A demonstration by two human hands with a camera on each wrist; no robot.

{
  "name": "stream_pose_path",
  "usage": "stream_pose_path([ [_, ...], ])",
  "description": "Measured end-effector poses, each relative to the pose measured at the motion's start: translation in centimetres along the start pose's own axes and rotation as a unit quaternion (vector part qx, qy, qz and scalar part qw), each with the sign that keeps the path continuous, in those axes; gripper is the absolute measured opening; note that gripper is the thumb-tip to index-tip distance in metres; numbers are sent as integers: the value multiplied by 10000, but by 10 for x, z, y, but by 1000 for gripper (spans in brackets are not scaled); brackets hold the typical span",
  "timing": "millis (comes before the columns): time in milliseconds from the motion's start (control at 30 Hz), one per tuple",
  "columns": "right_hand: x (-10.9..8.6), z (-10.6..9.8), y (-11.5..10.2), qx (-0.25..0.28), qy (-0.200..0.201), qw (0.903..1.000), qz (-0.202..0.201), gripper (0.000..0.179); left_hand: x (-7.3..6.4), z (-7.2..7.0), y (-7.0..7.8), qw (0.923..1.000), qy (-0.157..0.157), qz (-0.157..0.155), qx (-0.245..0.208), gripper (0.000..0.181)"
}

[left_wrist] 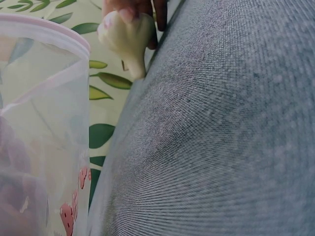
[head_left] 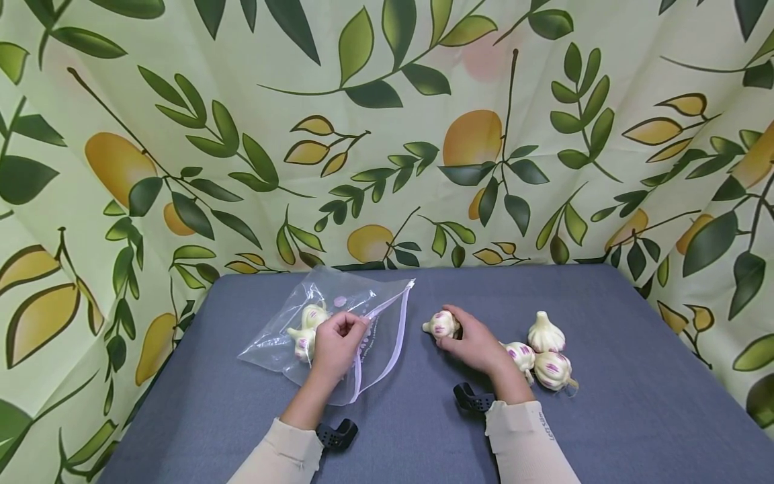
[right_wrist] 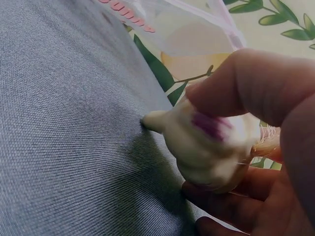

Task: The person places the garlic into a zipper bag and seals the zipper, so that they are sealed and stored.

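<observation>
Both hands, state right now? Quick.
Left hand: closed, pinching the plastic bag at its opening.
Right hand: closed, holding a garlic bulb.

Fruit-printed fabric [head_left: 387,134] (gently creased) hangs behind a blue-grey table [head_left: 405,437].

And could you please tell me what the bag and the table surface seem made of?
Bag: probably glossy, flexible plastic; it is see-through, creased and shows highlights.
Table surface: apparently matte woven fabric; the wrist views show fine threadlike texture.
</observation>
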State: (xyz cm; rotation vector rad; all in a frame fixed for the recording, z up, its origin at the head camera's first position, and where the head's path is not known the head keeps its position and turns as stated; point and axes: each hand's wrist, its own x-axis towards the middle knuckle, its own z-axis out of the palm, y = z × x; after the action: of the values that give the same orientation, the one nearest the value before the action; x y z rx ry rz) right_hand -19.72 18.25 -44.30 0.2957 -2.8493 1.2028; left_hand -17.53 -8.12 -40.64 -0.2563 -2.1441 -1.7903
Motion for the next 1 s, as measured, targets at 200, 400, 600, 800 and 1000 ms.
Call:
stream_pose_path([
  [200, 1, -1, -1, -3, -27, 10000, -9, 69, 0, -1, 0, 10000, 14, -40, 41, 10],
  [400, 0, -2, -3, -33, -61, 10000, 0, 68, 0, 0, 0, 10000, 7, -33, 43, 10],
  [600, -1, -3, -6, 48, -108, 9999, -17, 67, 1, 0, -1, 10000, 32, -16, 61, 10],
  [800, -1, -4, -9, 209, -104, 9997, -60, 66, 1, 0, -1, 10000, 12, 8, 45, 10],
  [1000, -2, -8, -16, 704, -97, 9974, -155, 63, 1, 0, -2, 10000, -18, 11, -36, 11],
])
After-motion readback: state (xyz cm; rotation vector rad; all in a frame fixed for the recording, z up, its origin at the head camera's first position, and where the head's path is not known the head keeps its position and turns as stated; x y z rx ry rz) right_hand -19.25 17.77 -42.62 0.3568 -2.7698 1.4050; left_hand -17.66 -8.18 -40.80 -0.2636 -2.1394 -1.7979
